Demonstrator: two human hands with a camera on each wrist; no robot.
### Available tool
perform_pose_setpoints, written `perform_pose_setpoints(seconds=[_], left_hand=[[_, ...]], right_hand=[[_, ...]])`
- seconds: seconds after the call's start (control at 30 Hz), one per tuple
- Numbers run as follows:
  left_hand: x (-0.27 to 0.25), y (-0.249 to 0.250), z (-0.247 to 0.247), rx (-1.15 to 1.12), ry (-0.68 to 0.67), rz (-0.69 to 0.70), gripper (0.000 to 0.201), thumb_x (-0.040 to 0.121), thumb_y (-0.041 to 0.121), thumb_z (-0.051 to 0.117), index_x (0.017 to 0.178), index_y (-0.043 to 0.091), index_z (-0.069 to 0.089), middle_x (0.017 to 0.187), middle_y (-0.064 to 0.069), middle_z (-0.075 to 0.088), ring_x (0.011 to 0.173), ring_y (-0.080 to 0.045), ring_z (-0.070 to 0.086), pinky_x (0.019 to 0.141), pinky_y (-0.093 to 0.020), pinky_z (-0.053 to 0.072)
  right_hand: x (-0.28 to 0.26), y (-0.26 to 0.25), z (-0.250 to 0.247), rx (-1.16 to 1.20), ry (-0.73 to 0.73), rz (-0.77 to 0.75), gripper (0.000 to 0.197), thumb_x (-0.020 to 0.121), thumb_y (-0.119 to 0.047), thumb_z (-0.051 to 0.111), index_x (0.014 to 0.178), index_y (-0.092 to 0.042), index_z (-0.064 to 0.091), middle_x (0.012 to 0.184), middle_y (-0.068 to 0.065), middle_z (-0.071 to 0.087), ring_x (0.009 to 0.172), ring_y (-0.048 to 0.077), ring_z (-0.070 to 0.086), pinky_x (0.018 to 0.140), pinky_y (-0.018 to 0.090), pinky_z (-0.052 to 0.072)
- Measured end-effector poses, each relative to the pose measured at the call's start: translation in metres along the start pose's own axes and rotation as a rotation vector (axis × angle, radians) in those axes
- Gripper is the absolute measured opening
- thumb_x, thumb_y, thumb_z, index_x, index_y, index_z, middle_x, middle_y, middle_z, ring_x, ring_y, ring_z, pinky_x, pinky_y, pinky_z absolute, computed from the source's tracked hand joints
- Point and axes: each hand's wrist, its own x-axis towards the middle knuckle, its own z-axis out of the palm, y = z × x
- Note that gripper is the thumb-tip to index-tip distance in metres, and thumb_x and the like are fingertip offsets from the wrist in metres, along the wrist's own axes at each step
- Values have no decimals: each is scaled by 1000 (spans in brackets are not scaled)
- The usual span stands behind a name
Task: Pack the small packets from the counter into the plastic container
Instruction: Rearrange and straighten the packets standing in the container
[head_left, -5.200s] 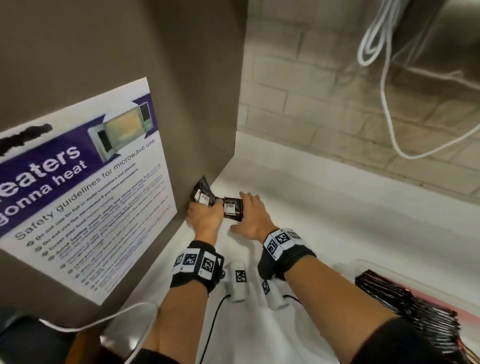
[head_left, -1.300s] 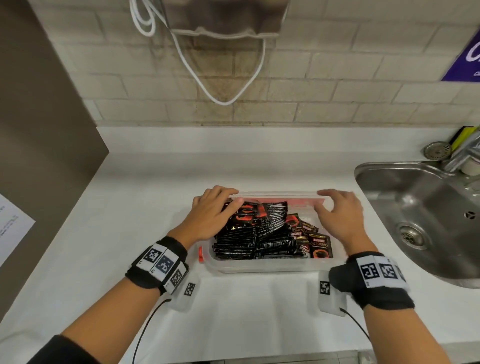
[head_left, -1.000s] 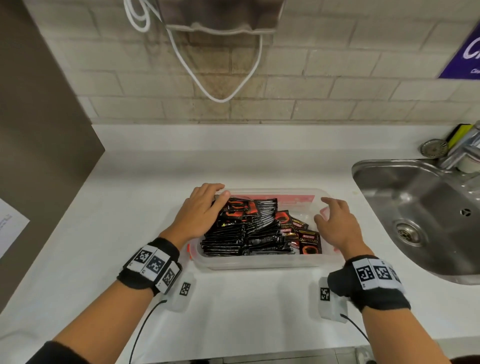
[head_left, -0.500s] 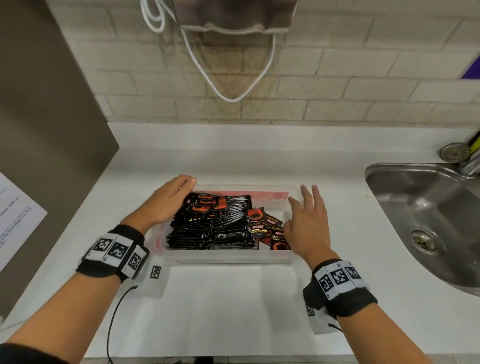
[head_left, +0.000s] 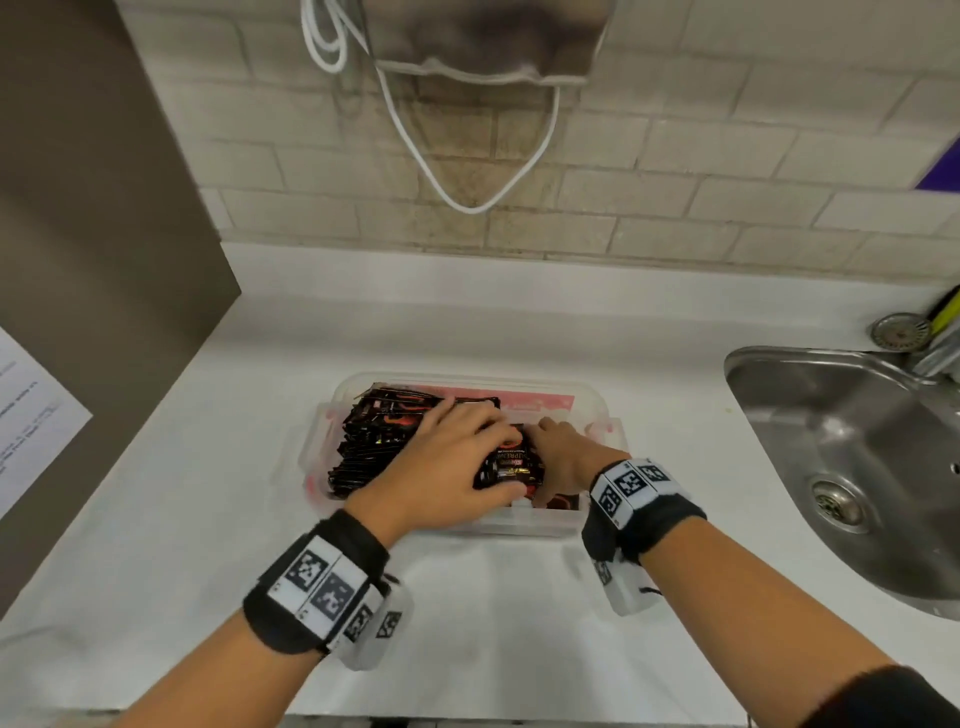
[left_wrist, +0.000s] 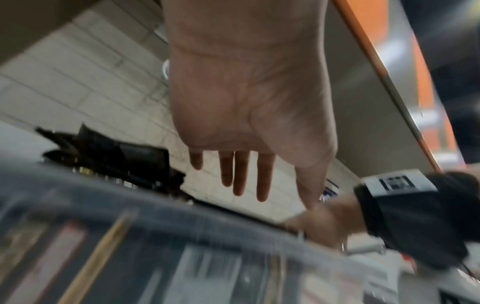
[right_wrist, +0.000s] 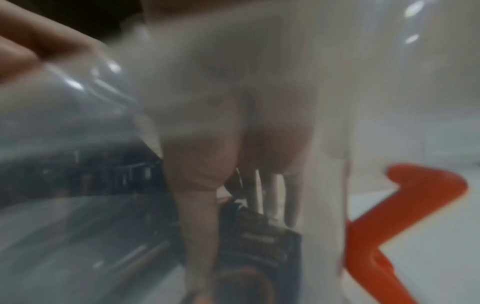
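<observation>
A clear plastic container (head_left: 597, 395) with red clips (right_wrist: 389, 226) sits mid-counter. Black and red packets (head_left: 374, 436) stand in a row filling its left half. My left hand (head_left: 467, 447) lies over the row's right end, and the left wrist view shows its fingers (left_wrist: 241, 174) straight. My right hand (head_left: 558, 447) reaches down into the container's right half. In the blurred right wrist view its thumb and fingers sit on either side of a dark packet (right_wrist: 259, 246). That packet (head_left: 511, 465) shows between the two hands.
A steel sink (head_left: 857, 467) lies to the right, with a strainer (head_left: 901, 330) behind it. A grey panel (head_left: 104, 208) with a paper notice (head_left: 31, 415) walls off the left. A white cable (head_left: 467, 202) hangs on the brick wall.
Both hands have moved inward from the container's two ends and now meet at the loose packets right of the row. The right hand, spread open above the rim before, has dipped inside.
</observation>
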Motion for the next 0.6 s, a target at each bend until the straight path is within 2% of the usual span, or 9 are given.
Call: perform_pose_setpoints(seconds=[0.07, 0.1, 0.17, 0.23, 0.3, 0.37, 0.6], left_hand=[[1, 4, 18, 78, -78, 1, 73, 91, 75, 35, 148, 31, 40, 160, 7, 26, 150, -10, 9, 122, -44, -12], [0, 5, 25, 110, -102, -8, 77, 90, 78, 29, 149, 30, 39, 162, 4, 23, 152, -11, 6, 121, -44, -15], [-3, 4, 34, 144, -116, -26, 83, 90, 81, 17, 149, 27, 41, 163, 0, 24, 152, -13, 5, 122, -45, -12], [-6, 4, 39, 171, -88, -26, 86, 90, 81, 11, 147, 25, 44, 161, -2, 29, 152, -14, 9, 124, -45, -5], [-7, 4, 41, 188, -63, -20, 88, 90, 80, 9, 146, 23, 46, 159, -2, 33, 152, -15, 12, 124, -45, -1], [-7, 3, 43, 183, -42, -20, 88, 91, 80, 9, 143, 22, 49, 157, -2, 36, 151, -16, 14, 124, -44, -1], [-5, 2, 46, 193, -8, -8, 88, 90, 81, 10, 142, 22, 51, 154, -1, 39, 151, -16, 16, 124, -44, -2]], right_hand=[[3, 1, 4, -6, 13, 18, 98, 66, -33, 86, 146, -18, 32, 132, 10, 39, 124, 30, 38, 104, 46, 41], [5, 0, 5, 7, 16, 39, 98, 65, -34, 87, 145, -16, 32, 133, 12, 37, 124, 31, 37, 104, 46, 41], [7, 0, 6, 42, 20, 74, 96, 65, -35, 87, 141, -13, 34, 135, 14, 35, 126, 33, 38, 104, 47, 42], [7, -1, 4, 98, 30, 75, 92, 64, -33, 89, 136, -11, 36, 131, 12, 40, 121, 32, 46, 99, 43, 46], [7, 3, 0, 201, 31, 44, 87, 65, -27, 89, 132, -11, 36, 120, 7, 51, 109, 25, 55, 87, 34, 49], [5, 8, -6, 278, 22, 22, 86, 67, -23, 88, 133, -10, 34, 115, 6, 60, 100, 21, 57, 79, 28, 46], [-6, 16, -13, 319, 116, -46, 88, 70, -12, 86, 138, -12, 31, 119, 9, 63, 106, 24, 61, 82, 26, 47]])
